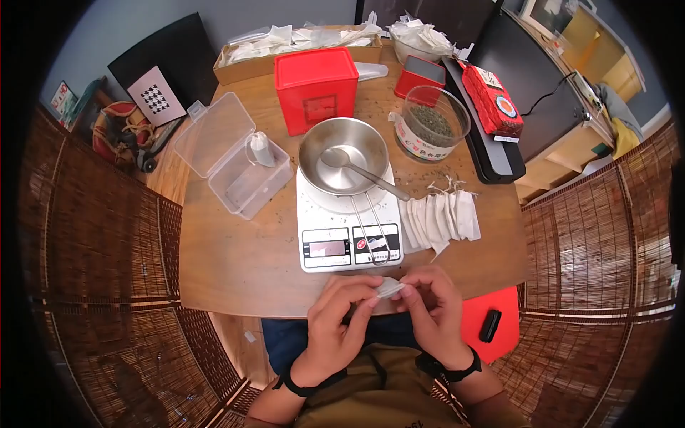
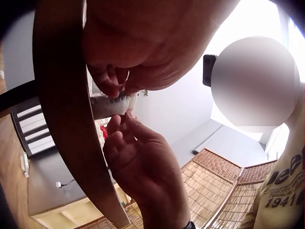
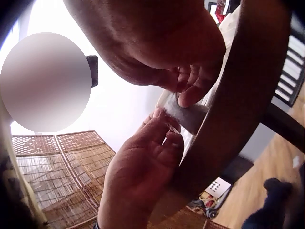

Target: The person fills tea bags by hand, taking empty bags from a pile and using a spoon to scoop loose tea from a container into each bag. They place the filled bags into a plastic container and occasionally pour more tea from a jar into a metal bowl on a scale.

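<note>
A small white drawstring tea bag (image 1: 389,287) is held between both hands at the table's front edge. My left hand (image 1: 335,314) pinches its left side and my right hand (image 1: 437,314) its right side, thumbs against fingers. From the left wrist, the bag (image 2: 106,106) looks grey and bulges above the table edge. Beyond the hands stands a white kitchen scale (image 1: 314,214), bearing a steel pan (image 1: 315,155) with a spoon (image 1: 378,184) in it. Similar white bags (image 1: 442,217) lie in a row right of the scale, strings outward.
An open clear plastic box (image 1: 235,196) with one filled bag (image 1: 262,151) stands left. A red tin (image 1: 314,82) is behind the pan. Dried leaves fill a clear tub (image 1: 410,143) at right, beside a red packet (image 1: 492,103). A carton (image 1: 235,73) of white bags lines the back.
</note>
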The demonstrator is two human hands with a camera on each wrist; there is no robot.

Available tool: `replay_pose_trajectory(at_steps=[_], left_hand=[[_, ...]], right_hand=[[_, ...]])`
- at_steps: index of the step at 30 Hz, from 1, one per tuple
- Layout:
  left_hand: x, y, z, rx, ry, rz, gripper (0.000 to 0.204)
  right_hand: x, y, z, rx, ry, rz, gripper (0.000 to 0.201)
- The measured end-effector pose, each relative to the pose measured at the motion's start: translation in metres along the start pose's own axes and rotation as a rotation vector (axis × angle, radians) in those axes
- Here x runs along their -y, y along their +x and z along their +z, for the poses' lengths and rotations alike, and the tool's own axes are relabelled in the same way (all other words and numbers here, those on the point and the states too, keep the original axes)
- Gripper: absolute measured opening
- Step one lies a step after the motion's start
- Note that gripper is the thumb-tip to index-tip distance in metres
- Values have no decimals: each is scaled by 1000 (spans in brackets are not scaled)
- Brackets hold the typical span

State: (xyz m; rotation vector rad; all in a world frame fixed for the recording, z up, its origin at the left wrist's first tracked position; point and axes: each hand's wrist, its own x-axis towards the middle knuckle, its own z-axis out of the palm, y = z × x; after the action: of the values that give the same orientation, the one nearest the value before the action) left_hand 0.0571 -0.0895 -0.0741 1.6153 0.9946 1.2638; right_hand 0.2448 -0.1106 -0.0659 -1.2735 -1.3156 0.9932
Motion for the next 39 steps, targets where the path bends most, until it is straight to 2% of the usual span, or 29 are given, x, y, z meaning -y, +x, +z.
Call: replay_pose_trajectory(at_steps=[1,5,7,11,13,17,20,22,26,28,29,31,32,34,38,39], left_hand=[[1,0,0,1,9,13,8],[3,-4,1,-33,-43,-11,14],[5,-5,3,-71,-115,-46,24],[1,-3,4,-78,-183,-77,37],[1,-1,2,-33,-60,2,47],[-4,2,2,-42,10,-24,53],[-3,3,1,-29,79,10,49],[-5,3,1,-27,95,45,47],[-10,-3,1,-50,22,36,47],[-8,-6,1,-56,-46,68,55],[-7,-8,1,-56,-49,73,55],[-4,-8,2,-62,-81,88,67],[-4,-7,1,-63,-85,98,67],[-4,-4,-1,-67,-68,142,75],[3,-3,-9,-104,-46,84,69],[0,-1,-11,-133,-51,51,62]], right_hand=[[-1,0,2,-37,78,37,11],[-1,-1,4,-30,96,9,10],[1,0,1,17,37,-26,14],[-1,-2,2,56,88,-25,20],[-3,-6,3,60,215,75,26],[-5,-6,3,77,267,117,30],[-5,-4,0,110,215,112,34],[3,-1,-3,132,24,32,40],[19,0,-5,169,-68,-11,47],[18,-3,-9,283,152,127,50],[16,-6,-10,282,147,122,50],[9,-8,-13,317,425,172,48],[11,-5,-17,317,418,164,48],[18,0,-28,210,458,183,46],[44,49,-61,-68,347,20,42],[48,66,-71,-117,341,-24,42]])
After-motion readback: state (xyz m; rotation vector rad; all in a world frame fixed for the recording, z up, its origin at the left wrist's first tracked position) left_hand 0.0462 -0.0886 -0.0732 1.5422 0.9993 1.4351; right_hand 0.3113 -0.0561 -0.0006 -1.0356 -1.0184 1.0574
